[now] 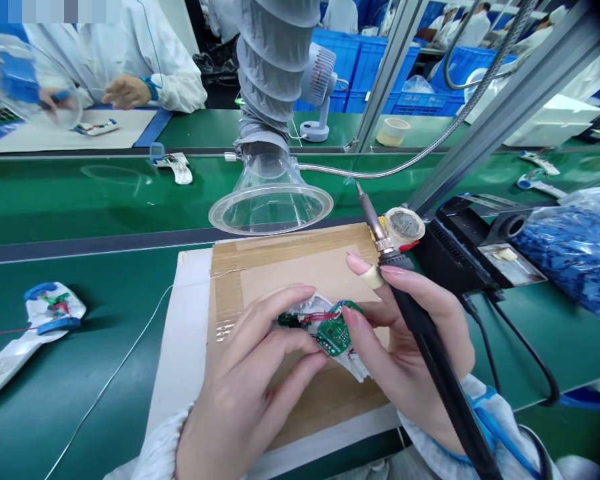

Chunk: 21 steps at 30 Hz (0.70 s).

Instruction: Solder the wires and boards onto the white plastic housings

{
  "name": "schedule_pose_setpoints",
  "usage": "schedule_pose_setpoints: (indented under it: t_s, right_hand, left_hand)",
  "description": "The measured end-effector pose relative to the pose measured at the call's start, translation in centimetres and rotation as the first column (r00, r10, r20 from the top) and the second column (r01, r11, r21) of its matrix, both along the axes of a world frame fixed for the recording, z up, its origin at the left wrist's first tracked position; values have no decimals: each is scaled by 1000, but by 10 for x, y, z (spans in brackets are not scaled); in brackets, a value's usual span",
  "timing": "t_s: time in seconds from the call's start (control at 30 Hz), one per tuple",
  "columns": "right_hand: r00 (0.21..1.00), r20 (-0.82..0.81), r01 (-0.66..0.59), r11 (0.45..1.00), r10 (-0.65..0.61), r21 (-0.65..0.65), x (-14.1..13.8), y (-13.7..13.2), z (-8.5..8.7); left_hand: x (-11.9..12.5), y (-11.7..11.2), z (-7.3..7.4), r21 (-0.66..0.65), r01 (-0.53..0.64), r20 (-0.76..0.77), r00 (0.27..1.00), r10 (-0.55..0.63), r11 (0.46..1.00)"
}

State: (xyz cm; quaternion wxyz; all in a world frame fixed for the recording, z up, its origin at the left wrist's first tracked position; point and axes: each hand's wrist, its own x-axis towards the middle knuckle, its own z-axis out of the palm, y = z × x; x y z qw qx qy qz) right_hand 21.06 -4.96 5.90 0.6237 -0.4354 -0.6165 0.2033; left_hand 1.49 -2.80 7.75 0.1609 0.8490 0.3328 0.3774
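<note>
Far left, a white-and-blue device (45,313) lies on the green bench (115,220). My left hand (245,380) pinches the green circuit board (334,335) narrowly, holding it over the cardboard pad (300,267). My right hand (410,360) grips the soldering iron (425,333) pen-style and touches the board too, iron tip up and off it. Soldering station (455,247) just right.

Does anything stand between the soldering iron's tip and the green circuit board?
Yes: the finger cot on a finger of the right hand crosses the line from the soldering iron tip to the green circuit board.
</note>
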Motion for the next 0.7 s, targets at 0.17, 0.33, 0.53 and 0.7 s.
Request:
schedule_pose_setpoints:
  t_s: [0.17, 0.33, 0.53, 0.7]
  right_hand:
    - [1000, -26, -12, 1000, 12, 17, 0, -1, 2]
    - [998, -46, -48, 998, 49, 29, 0, -1, 4]
    - [998, -42, -51, 999, 52, 14, 0, 0, 4]
    - [996, -74, -60, 998, 59, -4, 0, 1, 4]
  left_hand:
    - [4, -4, 2, -33, 24, 88, 996, -21, 999]
    - [8, -5, 3, -57, 55, 128, 991, -47, 997]
    - [9, -3, 0, -74, 57, 155, 987, -45, 996]
    - [9, -2, 1, -89, 58, 170, 985, -42, 994]
